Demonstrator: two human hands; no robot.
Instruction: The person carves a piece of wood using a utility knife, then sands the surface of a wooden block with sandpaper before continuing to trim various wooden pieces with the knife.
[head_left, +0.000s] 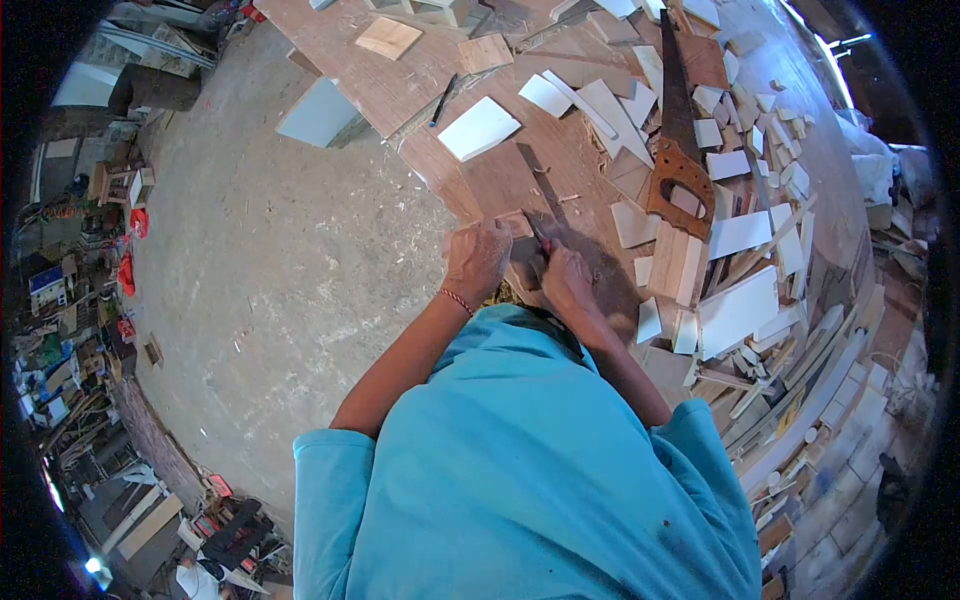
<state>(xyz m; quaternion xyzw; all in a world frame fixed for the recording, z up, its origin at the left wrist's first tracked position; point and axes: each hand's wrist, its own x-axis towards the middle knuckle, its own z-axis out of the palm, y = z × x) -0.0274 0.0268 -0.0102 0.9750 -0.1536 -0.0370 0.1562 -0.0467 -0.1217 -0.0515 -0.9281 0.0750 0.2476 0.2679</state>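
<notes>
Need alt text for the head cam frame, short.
Seen from above, a person in a blue shirt presses the left hand on a small wood piece at the edge of a plywood workbench, while the right hand holds a thin tool against it. A handsaw lies among pale wood offcuts to the right.

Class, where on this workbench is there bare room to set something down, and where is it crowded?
Bare board lies between the white offcut and the left hand, and between the square ply piece and the pencil. Right of the handsaw, offcuts crowd everything.
</notes>
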